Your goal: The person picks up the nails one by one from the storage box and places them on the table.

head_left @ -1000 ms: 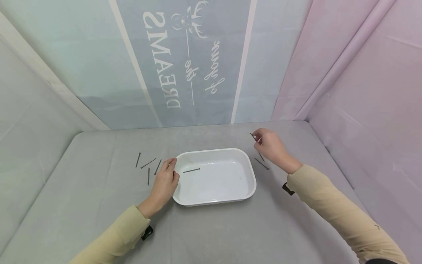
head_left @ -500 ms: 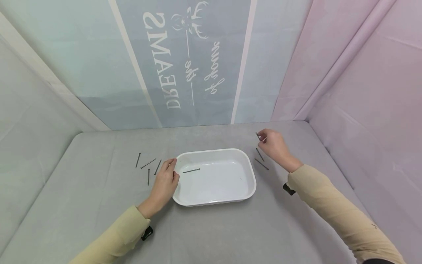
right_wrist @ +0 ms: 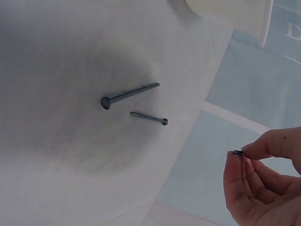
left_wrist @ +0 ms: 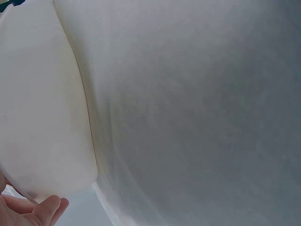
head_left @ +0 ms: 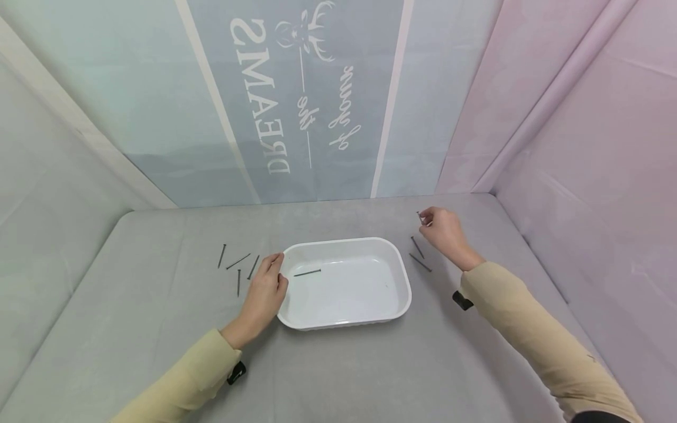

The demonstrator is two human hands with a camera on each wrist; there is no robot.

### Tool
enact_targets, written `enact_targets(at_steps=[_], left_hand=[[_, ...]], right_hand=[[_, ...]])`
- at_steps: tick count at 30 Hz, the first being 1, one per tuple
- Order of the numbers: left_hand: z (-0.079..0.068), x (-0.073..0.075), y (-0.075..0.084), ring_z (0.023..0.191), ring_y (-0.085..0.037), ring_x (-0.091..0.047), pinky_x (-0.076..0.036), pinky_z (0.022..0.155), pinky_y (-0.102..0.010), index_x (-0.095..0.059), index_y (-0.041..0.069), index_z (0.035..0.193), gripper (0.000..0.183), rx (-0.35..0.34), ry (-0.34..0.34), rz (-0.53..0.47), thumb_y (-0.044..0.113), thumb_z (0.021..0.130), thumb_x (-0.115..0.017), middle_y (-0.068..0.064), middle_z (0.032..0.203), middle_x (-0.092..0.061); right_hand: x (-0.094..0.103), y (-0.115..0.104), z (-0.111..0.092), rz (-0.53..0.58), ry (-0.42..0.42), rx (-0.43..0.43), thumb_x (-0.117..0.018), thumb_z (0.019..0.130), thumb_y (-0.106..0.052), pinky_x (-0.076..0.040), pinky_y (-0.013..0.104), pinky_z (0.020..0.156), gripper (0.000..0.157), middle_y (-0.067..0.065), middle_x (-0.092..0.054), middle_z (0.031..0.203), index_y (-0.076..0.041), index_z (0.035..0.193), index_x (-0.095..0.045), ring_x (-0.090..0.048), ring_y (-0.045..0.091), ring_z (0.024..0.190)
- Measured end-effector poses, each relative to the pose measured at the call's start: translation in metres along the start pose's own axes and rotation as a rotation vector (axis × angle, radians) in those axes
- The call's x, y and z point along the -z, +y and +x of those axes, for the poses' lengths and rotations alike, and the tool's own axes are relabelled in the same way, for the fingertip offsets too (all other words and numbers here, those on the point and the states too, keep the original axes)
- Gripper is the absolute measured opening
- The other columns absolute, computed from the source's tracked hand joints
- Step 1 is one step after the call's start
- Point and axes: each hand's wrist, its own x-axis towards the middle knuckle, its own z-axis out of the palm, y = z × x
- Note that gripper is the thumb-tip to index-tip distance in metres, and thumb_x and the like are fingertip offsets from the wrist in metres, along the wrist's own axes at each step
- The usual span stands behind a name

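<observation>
At the left end of a white rectangular dish (head_left: 349,299), my left hand (head_left: 261,299) grips the rim; in the left wrist view, fingers and thumb (left_wrist: 48,207) lie on either side of the dish edge. Inside the dish lies one dark nail (head_left: 307,272). My right hand (head_left: 444,233) is beyond the dish's far right corner. Between its thumb and forefinger it pinches a small nail (head_left: 420,218), mostly hidden by the fingers. On the cloth just below that hand lie two nails, the upper nail (head_left: 418,247) and the lower nail (head_left: 420,262).
Left of the dish, several loose nails (head_left: 238,283) are scattered on the grey cloth-covered table (head_left: 338,376). A printed fabric backdrop (head_left: 317,117) rises behind the table, and a pinkish side wall (head_left: 592,194) stands at the right.
My right hand has shifted a little to the right with its nail, uncovering more of the upper nail on the cloth. The left hand and the dish have stayed put.
</observation>
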Motion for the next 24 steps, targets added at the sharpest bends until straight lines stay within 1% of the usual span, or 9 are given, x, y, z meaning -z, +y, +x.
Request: enact_targets(at_steps=[5,10,14,19,24], left_hand=[[0.0,0.0,0.0,0.101,-0.032,-0.056,-0.052,0.072,-0.035,-0.048,-0.014,0.122,0.042,0.002,-0.001,0.002,-0.008,0.081,-0.052,-0.025,0.121,-0.048],[0.001,0.001,0.001,0.102,-0.033,-0.056,-0.052,0.074,-0.035,-0.048,-0.014,0.122,0.042,0.004,-0.003,0.003,-0.008,0.081,-0.052,-0.025,0.121,-0.048],[0.001,0.001,0.002,0.102,-0.033,-0.056,-0.052,0.073,-0.035,-0.048,-0.014,0.122,0.042,0.006,-0.008,0.005,-0.008,0.081,-0.053,-0.025,0.121,-0.048],[0.001,0.001,0.001,0.102,-0.033,-0.056,-0.052,0.072,-0.035,-0.048,-0.014,0.122,0.042,0.005,-0.008,0.004,-0.008,0.081,-0.052,-0.025,0.121,-0.048],[0.001,0.001,0.001,0.103,-0.033,-0.056,-0.052,0.074,-0.035,-0.048,-0.014,0.122,0.042,0.008,-0.008,0.004,-0.008,0.081,-0.053,-0.026,0.121,-0.048]], right_hand=[[-0.001,0.007,0.002,0.033,-0.007,-0.043,-0.051,0.075,0.003,-0.049,0.033,0.059,0.031,0.026,-0.063,0.09,0.013,0.103,-0.06,-0.06,0.032,0.077],[-0.003,0.013,0.005,0.046,-0.008,-0.084,-0.052,0.075,0.003,-0.045,0.026,0.054,0.031,0.025,-0.062,0.089,0.014,0.103,-0.059,-0.058,0.027,0.07],[-0.004,0.016,0.007,0.048,-0.02,-0.109,-0.052,0.076,0.003,-0.044,0.025,0.054,0.031,0.025,-0.062,0.089,0.015,0.103,-0.059,-0.056,0.025,0.068],[-0.006,0.019,0.008,0.059,-0.049,-0.148,-0.052,0.078,0.001,-0.043,0.023,0.051,0.032,0.025,-0.061,0.089,0.016,0.106,-0.057,-0.054,0.019,0.062],[-0.008,0.022,0.009,0.071,-0.069,-0.201,-0.053,0.079,-0.001,-0.044,0.023,0.05,0.032,0.027,-0.062,0.091,0.016,0.106,-0.057,-0.057,0.018,0.06]])
